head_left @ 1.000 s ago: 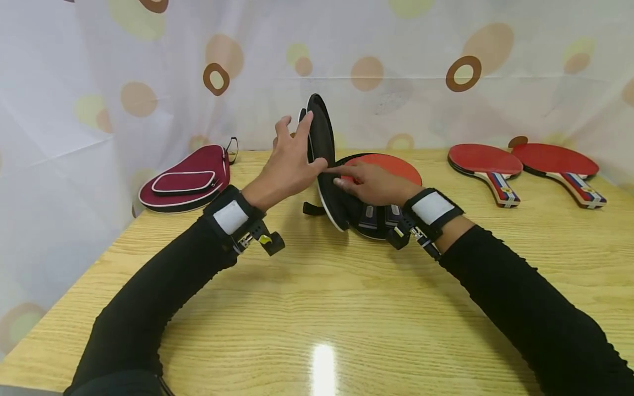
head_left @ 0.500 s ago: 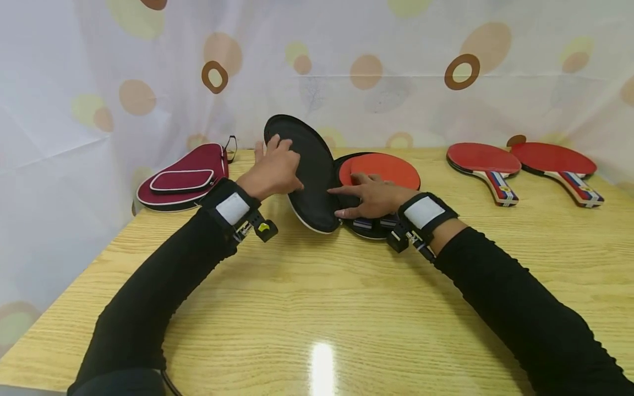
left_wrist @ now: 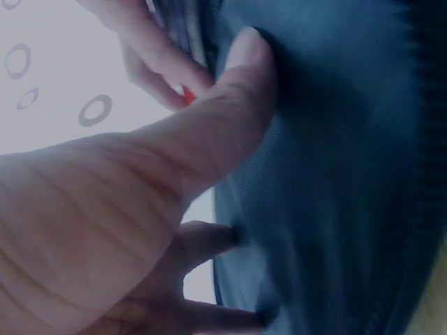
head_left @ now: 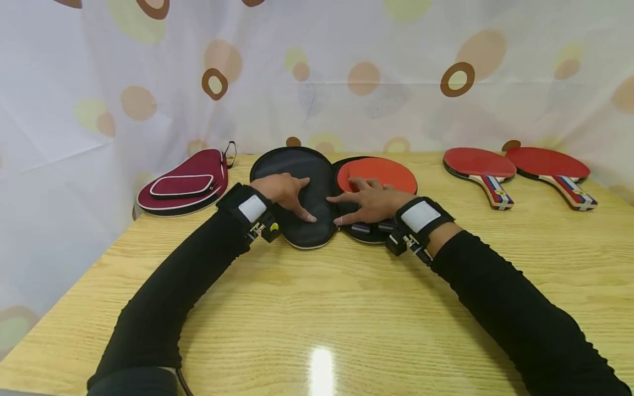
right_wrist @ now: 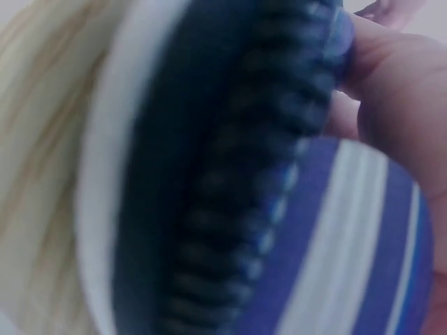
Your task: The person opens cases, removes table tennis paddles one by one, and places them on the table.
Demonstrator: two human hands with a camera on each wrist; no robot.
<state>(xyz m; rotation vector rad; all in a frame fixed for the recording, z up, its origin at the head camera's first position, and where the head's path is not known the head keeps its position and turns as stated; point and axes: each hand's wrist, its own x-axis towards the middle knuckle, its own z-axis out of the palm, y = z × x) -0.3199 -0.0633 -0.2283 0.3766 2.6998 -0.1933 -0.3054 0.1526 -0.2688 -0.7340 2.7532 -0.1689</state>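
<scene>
A black paddle case lies unfolded on the table, its bare lid (head_left: 309,165) on the left. The other half (head_left: 342,165) contains table tennis paddles; a red paddle face (head_left: 393,169) shows on top. Two handle ends (head_left: 360,227) are visible at the near side. My left hand (head_left: 283,191) touches the lid's lining, thumb and fingers spread, as the left wrist view also shows. Across the paddle half lies my right hand (head_left: 370,201), fingers extended toward the fold. Close in the right wrist view are a blue-and-white striped handle end (right_wrist: 342,244) and the case's zipper teeth (right_wrist: 209,258).
A maroon paddle case (head_left: 183,186) with a front pocket lies at the left back. Two red paddles, one (head_left: 477,162) beside the other (head_left: 550,162), lie at the right back. A patterned curtain (head_left: 366,49) hangs behind the wooden table (head_left: 277,313).
The case lid has swung from upright down to the left and now lies flat. My left hand has moved down with it. My right hand has stayed over the paddle half, its fingers spreading.
</scene>
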